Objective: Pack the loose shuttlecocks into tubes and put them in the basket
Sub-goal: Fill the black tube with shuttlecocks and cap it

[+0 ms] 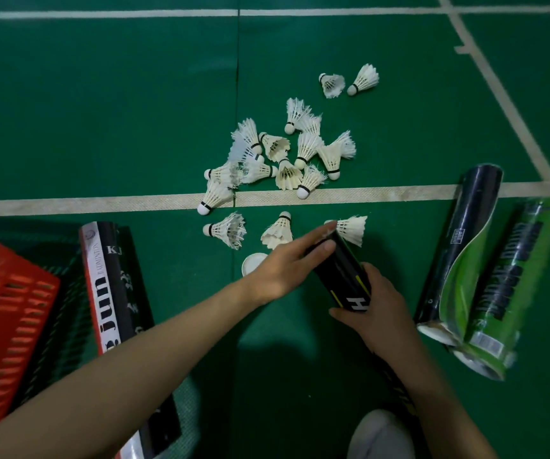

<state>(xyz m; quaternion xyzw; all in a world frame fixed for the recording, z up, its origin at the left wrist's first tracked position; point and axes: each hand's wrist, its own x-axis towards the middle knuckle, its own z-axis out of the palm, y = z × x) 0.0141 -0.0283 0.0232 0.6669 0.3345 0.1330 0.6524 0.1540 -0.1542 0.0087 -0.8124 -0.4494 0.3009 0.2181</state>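
I have the tube (343, 276) gripped round its middle in my right hand (374, 306). Its long axis runs from under that forearm up and away, with the mouth at the far end. My left hand (287, 266) lies across that mouth, fingers fairly straight and thumb on the tube's side; I cannot tell whether it clamps the rim or only rests there.

The move turns on the nearest shuttle (350, 230). It sits just right of the mouth, touching or nearly touching my left fingertip, cork toward the finger and feathers fanned to the right. That puts it crosswise to the tube, so I judge it must be turned before it will slide in. The left hand is much the nearer one for that.

The pile (283, 154) lies beyond on the green court floor (101, 111), straddling a white line. A white cap (252, 261) lies on the floor beside my left hand (needed later, I expect). The red basket (2, 309) is close on my left, and two spare tubes (485, 276) lie to the right.
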